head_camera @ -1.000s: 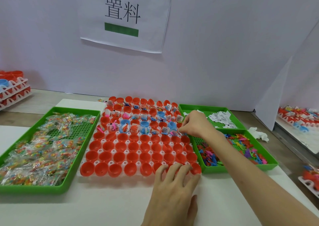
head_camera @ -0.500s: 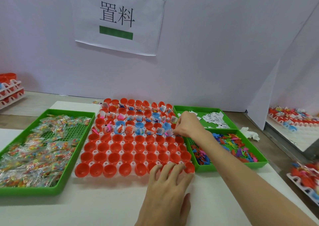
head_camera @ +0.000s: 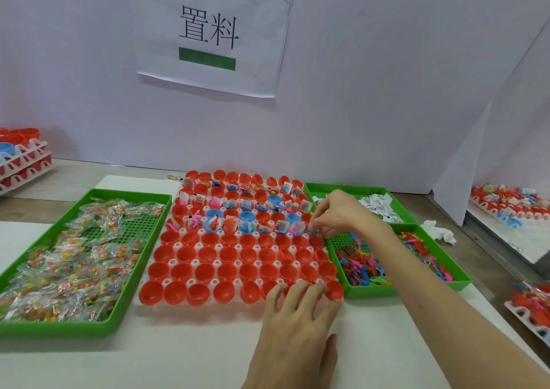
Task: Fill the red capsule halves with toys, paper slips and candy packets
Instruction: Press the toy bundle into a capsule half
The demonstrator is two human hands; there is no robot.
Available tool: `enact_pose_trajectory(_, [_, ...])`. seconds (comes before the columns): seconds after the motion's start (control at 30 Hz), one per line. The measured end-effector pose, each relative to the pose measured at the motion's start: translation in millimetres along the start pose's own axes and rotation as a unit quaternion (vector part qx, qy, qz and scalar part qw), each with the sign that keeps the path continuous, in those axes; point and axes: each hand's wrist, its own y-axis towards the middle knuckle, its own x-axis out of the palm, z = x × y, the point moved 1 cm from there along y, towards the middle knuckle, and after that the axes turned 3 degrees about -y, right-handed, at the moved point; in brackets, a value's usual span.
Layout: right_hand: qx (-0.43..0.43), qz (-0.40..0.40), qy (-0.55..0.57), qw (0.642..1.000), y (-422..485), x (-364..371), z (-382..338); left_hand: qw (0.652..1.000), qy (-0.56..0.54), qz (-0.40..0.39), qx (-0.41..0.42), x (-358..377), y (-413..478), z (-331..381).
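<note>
The right hand (head_camera: 339, 214) is over the right end of the last filled row of red cups (head_camera: 229, 257), fingers curled and pinching a small blue piece (head_camera: 312, 231), likely a toy. The left hand (head_camera: 294, 320) lies flat with fingers spread on the near edge of the white rack (head_camera: 193, 307). The 4 nearest rows look empty. To do this well, release the piece low over the end cup so it cannot bounce into a neighbour. Hold the rack down lightly, then reach to the toy tray (head_camera: 416, 290) just beside it.
</note>
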Motion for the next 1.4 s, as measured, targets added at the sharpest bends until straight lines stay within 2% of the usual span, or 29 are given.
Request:
enact_pose_trajectory(0.1, [-0.004, -0.004, 0.008, 1.000, -3.4, -3.8, -0.5, 1.000, -0.006, 0.007, 0.001, -0.1, -0.2, 0.1])
enact_pose_trajectory(0.3, [-0.037, 0.042, -0.057, 0.997, -3.9, 5.5, 1.2, 1.000, 0.004, 0.018, 0.001, -0.8, 1.0, 0.3])
enact_pose_trajectory(0.6, [-0.065, 0.061, 0.077, 0.993, -13.0, 0.0, 19.9, 0.999, -0.001, 0.044, 0.013, 2.9, 1.4, 0.0])
enact_pose_trajectory(0.77, [-0.084, 0.137, 0.078, 0.984, -20.3, -1.8, 26.5, 0.998, -0.007, 0.064, 0.024, 5.6, 1.4, -1.6])
enact_pose_trajectory(0.83, [-0.109, 0.150, 0.053, 0.981, -22.8, -1.4, 30.5, 0.997, -0.003, 0.073, 0.027, 7.3, 1.1, -2.1])
enact_pose_trajectory(1.0, [-0.160, 0.109, -0.048, 0.980, -25.8, 8.2, 32.5, 0.993, 0.009, 0.111, 0.040, 12.4, 1.4, -4.3])
enact_pose_trajectory(1.23, [-0.173, 0.097, -0.103, 0.975, -21.3, 21.1, 29.2, 0.992, 0.011, 0.119, 0.041, 14.3, 2.6, -5.9])
enact_pose_trajectory(1.4, [-0.170, 0.097, -0.097, 0.976, -18.9, 21.6, 28.4, 0.993, 0.015, 0.109, 0.040, 14.4, 2.1, -5.0])
